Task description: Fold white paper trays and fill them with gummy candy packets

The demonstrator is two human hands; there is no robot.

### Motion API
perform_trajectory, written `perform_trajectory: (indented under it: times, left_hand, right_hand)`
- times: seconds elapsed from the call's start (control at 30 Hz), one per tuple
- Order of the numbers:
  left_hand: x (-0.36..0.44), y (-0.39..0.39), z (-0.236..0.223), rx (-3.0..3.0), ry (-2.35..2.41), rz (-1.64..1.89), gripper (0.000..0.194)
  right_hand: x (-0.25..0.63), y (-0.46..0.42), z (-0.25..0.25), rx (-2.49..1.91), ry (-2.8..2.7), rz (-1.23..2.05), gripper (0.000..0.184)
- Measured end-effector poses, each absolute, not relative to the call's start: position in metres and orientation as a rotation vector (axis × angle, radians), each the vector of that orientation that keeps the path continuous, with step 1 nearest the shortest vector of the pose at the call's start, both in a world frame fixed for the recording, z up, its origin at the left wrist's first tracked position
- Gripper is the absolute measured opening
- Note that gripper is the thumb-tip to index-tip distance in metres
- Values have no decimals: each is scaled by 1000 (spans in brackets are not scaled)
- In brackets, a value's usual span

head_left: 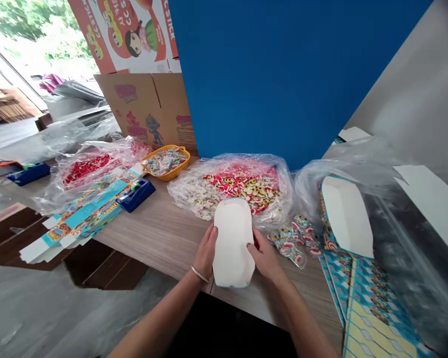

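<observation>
Gripped along both long edges, in the left hand (206, 252) and the right hand (266, 254), with thumbs toward the upper face and other fingers partly hidden: a white, elongated, round-cornered card piece (233, 243). Best kept under light, even pressure from both sides, to avoid denting or twisting. Shown plain-faced and slightly tilted, with faint fold shading and a thin blue edge; number of layers not discernible. Located just in front of a clear plastic bag (280, 164) of small red, white and yellow pieces, above a wood-grain table (164, 233). Right of the bag, nearby: small multicoloured clear-plastic packets (294, 238); farther right, a second white curved card form (347, 214). Left of the bag: a yellow plastic basket (167, 176) and a dark-blue tape dispenser (138, 196).
</observation>
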State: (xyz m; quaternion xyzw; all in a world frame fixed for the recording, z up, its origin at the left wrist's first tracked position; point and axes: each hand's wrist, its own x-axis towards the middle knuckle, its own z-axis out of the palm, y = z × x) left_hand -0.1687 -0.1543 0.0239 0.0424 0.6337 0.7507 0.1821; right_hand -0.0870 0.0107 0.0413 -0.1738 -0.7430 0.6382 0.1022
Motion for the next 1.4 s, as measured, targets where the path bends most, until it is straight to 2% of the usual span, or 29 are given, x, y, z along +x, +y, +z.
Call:
perform_trajectory:
  times: [0.17, 0.3, 0.37, 0.5, 0.6, 0.8, 0.87, 0.97, 1.17, 1.3, 1.4]
  left_hand:
    - [-147, -222, 21, -96, 2051, 2253, 61]
    - [-172, -265, 7, -211, 2304, 2294, 67]
    - [-186, -276, -1, -183, 2285, 2359, 65]
    - [-200, -278, -8, -196, 2220, 2484, 61]
    - [-205, -266, -6, -239, 2263, 2459, 65]
    - [-218, -239, -3, -336, 2487, 2377, 61]
    - [-220, -234, -4, -291, 2644, 2327, 59]
    - [-220, -233, -7, -233, 2744, 2289, 59]
    - [-217, -236, -10, -310, 2398, 2484, 59]
    - [-218, -233, -9, -353, 2434, 2488, 60]
    - [-217, -245, -8, -232, 2101, 2621, 57]
  right_hand:
    - [-110, 5, 62, -170, -2681, 1835, 61]
    - [-143, -26, 72, 122, -3122, 1573, 31]
    - [-165, -44, 77, 182, -3239, 1350, 27]
    - [-214, -74, 78, 300, -3120, 1239, 31]
    - [-239, -92, 63, 346, -3119, 1318, 50]
    - [-227, -109, 39, 165, -2929, 2009, 81]
    - [-222, -111, 40, 101, -2898, 2126, 86]
    - [-223, -112, 41, 67, -2880, 2172, 87]
    - [-228, -123, 35, -90, -2792, 2193, 81]
    - [-228, -134, 31, -161, -2834, 2036, 84]
    - [-231, -133, 28, -206, -2804, 2003, 76]
